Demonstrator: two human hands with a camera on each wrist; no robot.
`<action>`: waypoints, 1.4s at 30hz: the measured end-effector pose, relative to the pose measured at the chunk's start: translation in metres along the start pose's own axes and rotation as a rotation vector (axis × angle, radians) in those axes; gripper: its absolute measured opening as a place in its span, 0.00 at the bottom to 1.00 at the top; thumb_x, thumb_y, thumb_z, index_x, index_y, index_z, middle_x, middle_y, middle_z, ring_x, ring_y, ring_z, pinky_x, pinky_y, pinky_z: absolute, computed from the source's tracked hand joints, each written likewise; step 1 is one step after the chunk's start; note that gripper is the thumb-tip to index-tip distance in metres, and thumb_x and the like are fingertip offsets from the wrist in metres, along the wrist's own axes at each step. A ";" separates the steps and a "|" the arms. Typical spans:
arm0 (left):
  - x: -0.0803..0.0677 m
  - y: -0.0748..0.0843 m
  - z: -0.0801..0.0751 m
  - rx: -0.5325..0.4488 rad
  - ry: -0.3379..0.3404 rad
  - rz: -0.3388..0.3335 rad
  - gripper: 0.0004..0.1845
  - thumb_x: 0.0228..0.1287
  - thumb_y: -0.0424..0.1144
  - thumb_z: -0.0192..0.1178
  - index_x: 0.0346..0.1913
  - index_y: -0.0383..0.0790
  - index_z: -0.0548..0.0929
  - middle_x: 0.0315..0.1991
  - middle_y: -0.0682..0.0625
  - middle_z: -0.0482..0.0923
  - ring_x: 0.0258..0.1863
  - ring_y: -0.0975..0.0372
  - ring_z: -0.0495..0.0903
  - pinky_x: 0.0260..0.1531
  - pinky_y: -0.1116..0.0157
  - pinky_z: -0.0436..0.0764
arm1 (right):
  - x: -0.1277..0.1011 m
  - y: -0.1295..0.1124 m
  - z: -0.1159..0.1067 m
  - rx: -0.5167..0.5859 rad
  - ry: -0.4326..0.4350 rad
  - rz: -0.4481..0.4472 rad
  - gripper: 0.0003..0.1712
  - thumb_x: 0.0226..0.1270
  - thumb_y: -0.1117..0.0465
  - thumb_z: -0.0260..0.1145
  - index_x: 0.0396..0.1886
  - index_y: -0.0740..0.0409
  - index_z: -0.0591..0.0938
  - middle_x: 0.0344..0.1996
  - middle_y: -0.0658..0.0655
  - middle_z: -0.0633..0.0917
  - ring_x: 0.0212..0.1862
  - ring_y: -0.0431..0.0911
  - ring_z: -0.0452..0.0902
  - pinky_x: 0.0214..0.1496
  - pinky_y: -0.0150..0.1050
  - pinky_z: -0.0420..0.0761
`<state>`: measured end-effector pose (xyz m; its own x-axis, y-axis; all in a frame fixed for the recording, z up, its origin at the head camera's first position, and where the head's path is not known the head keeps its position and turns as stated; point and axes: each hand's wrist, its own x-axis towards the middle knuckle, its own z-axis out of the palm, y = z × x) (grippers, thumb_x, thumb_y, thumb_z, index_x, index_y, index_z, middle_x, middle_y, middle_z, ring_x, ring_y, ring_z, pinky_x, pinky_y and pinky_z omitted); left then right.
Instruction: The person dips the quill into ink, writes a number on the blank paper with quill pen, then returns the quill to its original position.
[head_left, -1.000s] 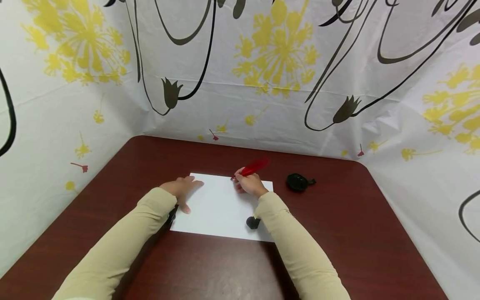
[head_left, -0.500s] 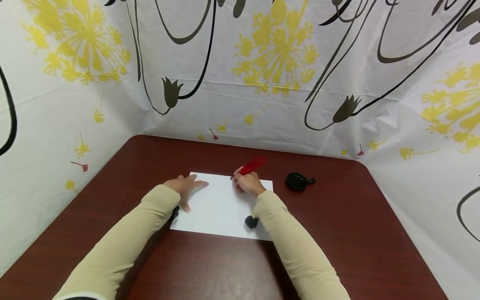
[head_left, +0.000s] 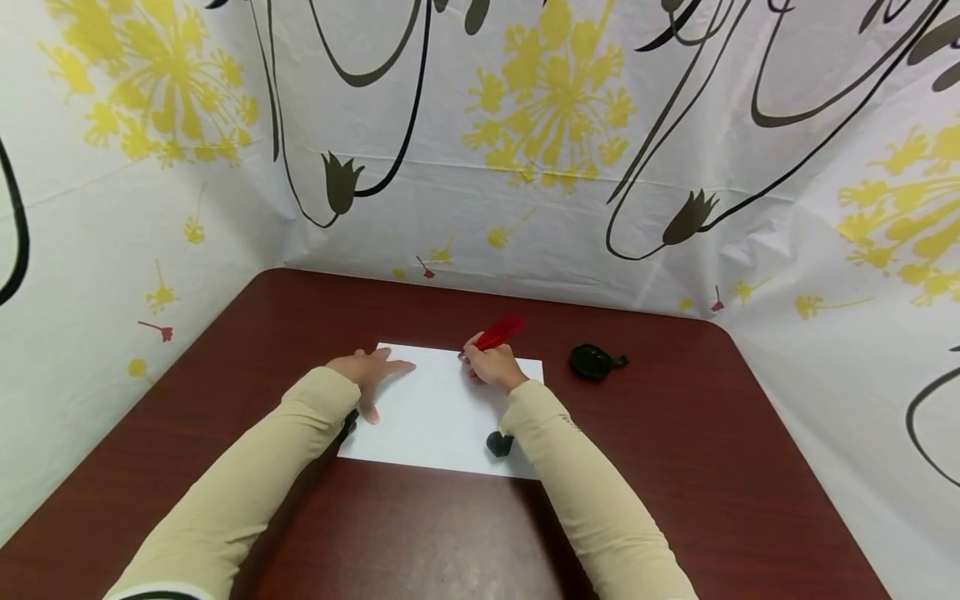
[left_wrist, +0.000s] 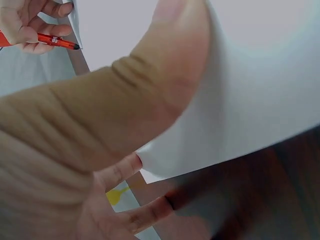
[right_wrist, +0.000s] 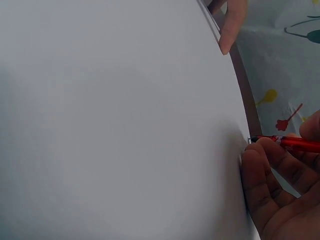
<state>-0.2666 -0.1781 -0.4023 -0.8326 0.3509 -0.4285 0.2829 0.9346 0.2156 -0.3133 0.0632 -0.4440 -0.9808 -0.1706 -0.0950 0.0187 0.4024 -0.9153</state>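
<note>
We see the left hand [head_left: 369,372] lying flat, fingers spread, on the white sheet [head_left: 435,421] on the bench [head_left: 675,467]. The right hand [head_left: 491,365] pinches a red pen [head_left: 498,332], tip at the sheet's far edge.

The counter [head_left: 675,467] is a dark reddish-brown with a faint wood grain, and on it lies a plain white sheet of paper [head_left: 427,417] with no marks visible. Just beyond the paper's far edge shows a bright red pen [head_left: 501,332] with a dark tip, to the paper's right sits a black lid [head_left: 592,362], and both sleeves [head_left: 247,492] crossing the paper's near side are pale beige. Behind the paper hangs a white backdrop cloth [head_left: 480,167] printed with yellow dandelion-like blooms, thin black curling stems ending in dark olive-brown tulip buds, and small red sprigs.
</note>
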 end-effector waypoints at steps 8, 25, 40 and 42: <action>0.000 0.000 0.000 -0.009 0.005 -0.018 0.59 0.37 0.43 0.82 0.75 0.55 0.58 0.75 0.36 0.47 0.68 0.36 0.51 0.54 0.38 0.68 | -0.002 0.000 -0.001 -0.006 0.005 0.014 0.14 0.70 0.55 0.56 0.43 0.60 0.80 0.31 0.55 0.84 0.24 0.43 0.78 0.28 0.37 0.80; 0.002 0.001 0.002 -0.027 0.025 -0.032 0.62 0.33 0.38 0.84 0.75 0.59 0.59 0.73 0.36 0.49 0.66 0.38 0.54 0.50 0.41 0.73 | -0.009 0.000 -0.002 -0.003 -0.037 0.043 0.10 0.71 0.55 0.56 0.41 0.54 0.80 0.32 0.56 0.84 0.28 0.46 0.78 0.30 0.38 0.81; -0.004 0.004 0.000 -0.015 0.036 -0.015 0.60 0.35 0.39 0.83 0.75 0.59 0.59 0.73 0.35 0.49 0.67 0.36 0.53 0.50 0.41 0.73 | -0.013 0.001 -0.002 0.028 -0.079 0.060 0.10 0.71 0.54 0.56 0.41 0.54 0.79 0.33 0.56 0.84 0.28 0.48 0.79 0.30 0.40 0.81; -0.005 0.004 -0.001 -0.007 0.038 -0.011 0.60 0.36 0.39 0.83 0.75 0.59 0.59 0.73 0.35 0.49 0.66 0.37 0.53 0.49 0.41 0.73 | -0.013 0.001 -0.002 0.027 -0.087 0.058 0.10 0.71 0.54 0.56 0.41 0.54 0.79 0.33 0.56 0.84 0.27 0.48 0.79 0.30 0.40 0.81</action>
<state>-0.2613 -0.1759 -0.3987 -0.8533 0.3380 -0.3971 0.2705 0.9379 0.2170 -0.3012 0.0680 -0.4430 -0.9572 -0.2261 -0.1807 0.0812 0.3894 -0.9175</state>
